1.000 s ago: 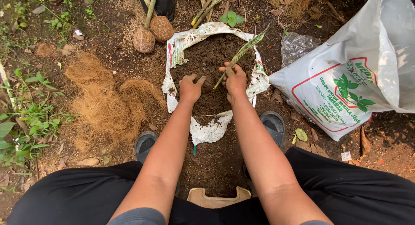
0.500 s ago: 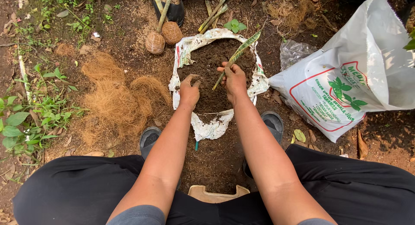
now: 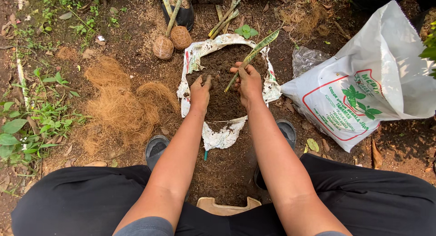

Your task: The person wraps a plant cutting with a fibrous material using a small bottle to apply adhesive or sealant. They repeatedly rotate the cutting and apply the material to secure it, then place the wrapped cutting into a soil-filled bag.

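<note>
A white rolled-down sack (image 3: 190, 68) full of dark soil (image 3: 227, 63) sits on the ground in front of me. My right hand (image 3: 249, 84) is shut on a long narrow green cutting (image 3: 254, 52) whose lower end meets the soil. My left hand (image 3: 200, 91) rests on the soil at the sack's left side, fingers curled into the dirt.
A pile of brown coconut fibre (image 3: 120, 104) lies to the left. Two fibre-wrapped balls with stems (image 3: 171, 40) and a black pot (image 3: 184, 11) stand beyond the sack. A large white printed bag (image 3: 363, 86) lies on the right. Loose cuttings (image 3: 225, 18) lie behind.
Both hands stay in the sack and shift only slightly. The camera has tilted, so the whole scene sits lower in view.
</note>
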